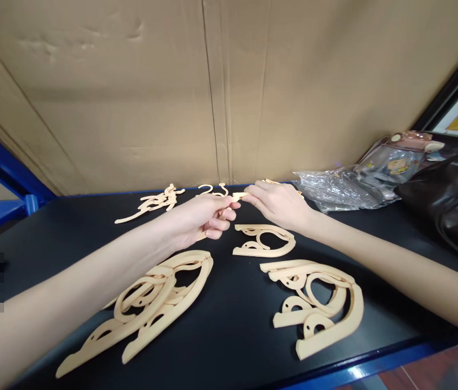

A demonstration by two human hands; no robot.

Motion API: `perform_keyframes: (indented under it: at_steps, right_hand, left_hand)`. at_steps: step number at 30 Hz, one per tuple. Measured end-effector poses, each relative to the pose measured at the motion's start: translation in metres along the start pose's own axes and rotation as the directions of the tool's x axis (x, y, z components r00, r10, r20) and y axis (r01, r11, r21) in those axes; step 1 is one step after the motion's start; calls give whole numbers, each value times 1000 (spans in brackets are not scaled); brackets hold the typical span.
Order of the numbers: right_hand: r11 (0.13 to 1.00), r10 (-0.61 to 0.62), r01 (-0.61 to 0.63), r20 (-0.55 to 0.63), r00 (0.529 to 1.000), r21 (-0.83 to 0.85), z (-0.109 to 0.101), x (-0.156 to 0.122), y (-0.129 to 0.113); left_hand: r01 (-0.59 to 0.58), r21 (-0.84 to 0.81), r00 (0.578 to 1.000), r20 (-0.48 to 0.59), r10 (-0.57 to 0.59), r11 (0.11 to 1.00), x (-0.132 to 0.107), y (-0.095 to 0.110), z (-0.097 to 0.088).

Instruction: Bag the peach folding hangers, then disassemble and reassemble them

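Note:
My left hand [210, 214] is closed, thumb and forefinger pinching one end of a small cream plastic hanger part [239, 195]. On the other end, the fingers of my right hand [277, 206] are closed too, palm down. Most of the part is hidden by my fingers. Just behind my left hand lie cream hanger hooks [223, 188]. Below my right hand rests a single folded hanger [283, 248]. More cream pieces [289, 187] show partly behind the right hand.
Folded hangers lie in overlapping groups at front left [168, 319] and front right [330, 338]. Loose cream parts [159, 201] are heaped at back left. Crinkled clear plastic bags [334, 187], a transparent container [395, 162] and a dark bag [452, 200] occupy the right. Cardboard [151, 97] stands behind the black table.

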State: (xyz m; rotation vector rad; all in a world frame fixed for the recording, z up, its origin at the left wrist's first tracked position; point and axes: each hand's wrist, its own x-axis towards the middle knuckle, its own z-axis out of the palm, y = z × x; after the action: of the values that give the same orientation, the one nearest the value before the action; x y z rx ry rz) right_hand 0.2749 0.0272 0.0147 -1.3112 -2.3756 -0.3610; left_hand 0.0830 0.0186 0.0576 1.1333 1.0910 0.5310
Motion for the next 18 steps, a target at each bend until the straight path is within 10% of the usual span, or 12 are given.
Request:
perform_keyframes:
  at_steps: [13, 18]
  right_hand:
    - [750, 213, -223, 93, 973, 623, 17, 16, 1]
    - [938, 99, -116, 68, 993, 327, 13, 18, 1]
  left_hand:
    - [-211, 131, 944, -232, 237, 969, 14, -12, 17]
    - [-113, 121, 971, -199, 136, 986, 19, -4, 10]
